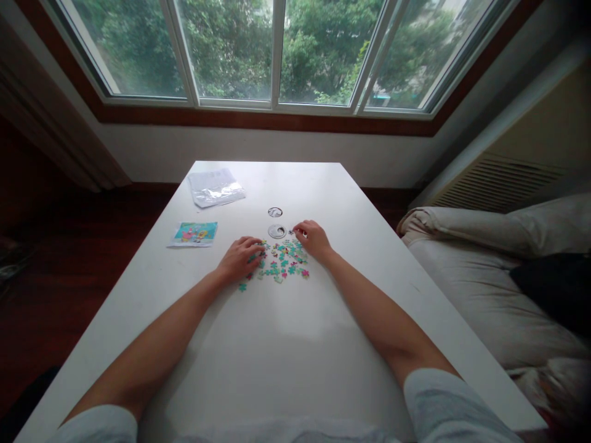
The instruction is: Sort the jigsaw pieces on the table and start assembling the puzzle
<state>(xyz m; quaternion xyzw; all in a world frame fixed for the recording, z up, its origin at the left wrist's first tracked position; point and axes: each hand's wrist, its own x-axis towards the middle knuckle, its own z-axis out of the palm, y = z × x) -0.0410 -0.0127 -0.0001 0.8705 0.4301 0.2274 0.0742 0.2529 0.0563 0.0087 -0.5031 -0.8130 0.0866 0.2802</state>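
Several small teal and pink jigsaw pieces lie scattered on the white table between my hands. My left hand rests on the left edge of the pile, fingers curled down onto the pieces. My right hand sits at the pile's upper right, fingertips pinched around a small piece. A round silvery lid or dish lies just beyond the pieces, close to my right fingertips.
A second small round disc lies farther back. A colourful picture card is to the left, a clear plastic bag behind it. A sofa with cushions stands right of the table. Windows fill the far wall.
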